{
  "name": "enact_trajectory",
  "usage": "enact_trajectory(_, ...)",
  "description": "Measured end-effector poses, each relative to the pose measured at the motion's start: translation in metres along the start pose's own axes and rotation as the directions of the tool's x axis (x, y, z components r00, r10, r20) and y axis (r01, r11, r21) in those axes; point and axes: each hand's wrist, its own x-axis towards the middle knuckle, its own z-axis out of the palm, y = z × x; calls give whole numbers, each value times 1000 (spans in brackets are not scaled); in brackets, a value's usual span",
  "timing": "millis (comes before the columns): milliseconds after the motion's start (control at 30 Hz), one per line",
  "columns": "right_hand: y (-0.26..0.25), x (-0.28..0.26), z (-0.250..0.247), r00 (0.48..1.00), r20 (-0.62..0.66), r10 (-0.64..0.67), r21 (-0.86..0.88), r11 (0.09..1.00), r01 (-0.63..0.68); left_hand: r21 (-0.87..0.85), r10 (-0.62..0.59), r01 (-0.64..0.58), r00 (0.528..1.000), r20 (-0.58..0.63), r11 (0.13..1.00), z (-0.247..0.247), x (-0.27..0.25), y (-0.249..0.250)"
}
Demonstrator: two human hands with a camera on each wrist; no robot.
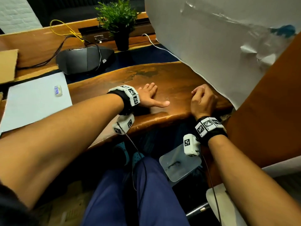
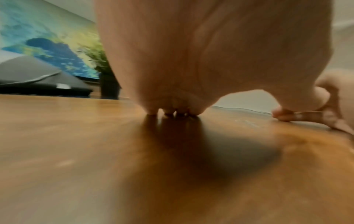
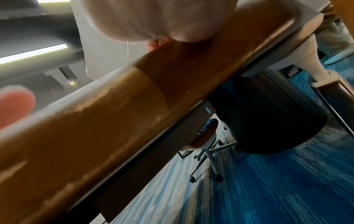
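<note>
The head camera looks steeply down and forward from above onto the table (image 1: 171, 79), taking in both forearms and the lap below. The left wrist camera sits almost on the tabletop beneath the left hand (image 1: 146, 97), facing forward across the wood. It shares the potted plant (image 1: 117, 18), the dark device (image 1: 84, 59) and the right hand (image 1: 202, 100) with the head view. The right wrist camera hangs tilted just below the table's front edge, close to it, facing the blue carpet (image 3: 287, 181). It shares that edge and the white sheet (image 1: 211, 46) with the head view.
</note>
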Motion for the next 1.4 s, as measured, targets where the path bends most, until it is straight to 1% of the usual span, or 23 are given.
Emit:
enact_trajectory(67, 1, 0, 1, 1000, -2, -13, -10, 1000, 13, 48, 89, -91, 995, 42, 995, 0, 2, 17)
enact_trajectory(167, 2, -1, 3, 999, 1, -41, -49, 998, 41, 127, 236, -247, 967, 99, 961, 12, -6, 33)
enact_trajectory(233, 4, -1, 4, 999, 3, -54, -69, 996, 54, 99, 329, -340, 937, 115, 935, 20, -19, 34)
enact_trajectory(300, 6, -1, 5, 998, 11, -64, -73, 995, 64, -11, 371, -371, 925, 82, 929, 18, -36, 27)
enact_trajectory(333, 7, -1, 5, 998, 14, -68, -70, 995, 69, -68, 353, -350, 935, 33, 934, 17, -46, 20)
enact_trajectory(367, 8, -1, 5, 997, 14, -72, -66, 995, 73, -110, 303, -304, 953, -26, 946, 15, -55, 10)
enact_trajectory(433, 9, -1, 6, 997, 14, -82, -64, 995, 82, -147, 160, -175, 981, -109, 974, 13, -69, -18)
enact_trajectory(500, 9, -1, 6, 996, 19, -87, -69, 994, 88, -112, -20, 11, 997, -76, 994, 13, -78, -49)
enact_trajectory(567, 8, -2, 6, 996, 20, -89, -77, 993, 90, -33, -176, 176, 984, 3, 984, 17, -81, -72)
enact_trajectory(633, 9, -1, 5, 995, 24, -93, -87, 992, 95, 19, -230, 230, 973, 19, 973, 26, -78, -77)
enact_trajectory(700, 9, -1, 6, 995, 33, -96, -93, 991, 98, 27, -189, 189, 982, -27, 982, 33, -69, -65)
enact_trajectory(800, 9, -2, 6, 995, 38, -94, -98, 990, 98, 38, -26, 26, 1000, -6, 999, 38, -53, -23)
enact_trajectory(867, 8, -2, 4, 994, 46, -101, -90, 990, 104, -16, 110, -110, 993, 33, 994, 35, -50, 4)
enact_trajectory(900, 7, -2, 4, 994, 48, -101, -85, 991, 105, -70, 157, -155, 987, 31, 985, 30, -49, 10)
enact_trajectory(933, 7, -2, 3, 994, 48, -100, -77, 992, 104, -128, 169, -167, 986, 2, 978, 23, -51, 10)
enact_trajectory(967, 7, -3, 3, 994, 47, -99, -69, 992, 102, -172, 136, -142, 990, -45, 975, 14, -52, 3)
enact_trajectory(1033, 6, -4, 4, 994, 44, -101, -65, 992, 104, -207, -35, 8, 991, -127, 978, -2, -51, -28)
enact_trajectory(1100, 6, -4, 6, 994, 40, -103, -77, 991, 106, -172, -217, 195, 969, -117, 966, -8, -48, -68)
enact_trajectory(1133, 6, -4, 6, 994, 35, -106, -78, 991, 109, -119, -269, 258, 959, -89, 959, -4, -47, -84)
enact_trajectory(1167, 7, -3, 6, 994, 28, -108, -77, 991, 110, -62, -291, 287, 954, -70, 956, 2, -44, -96)
enact_trajectory(1200, 7, -3, 6, 993, 25, -111, -77, 991, 113, -22, -287, 287, 956, -60, 958, 8, -41, -100)
enact_trajectory(1267, 8, -3, 6, 994, 22, -109, -79, 991, 110, 2, -218, 218, 974, -56, 976, 17, -37, -88)
enact_trajectory(1400, 6, -3, 6, 993, 28, -112, -83, 990, 114, 27, -4, 5, 1000, -29, 1000, 31, -29, -23)
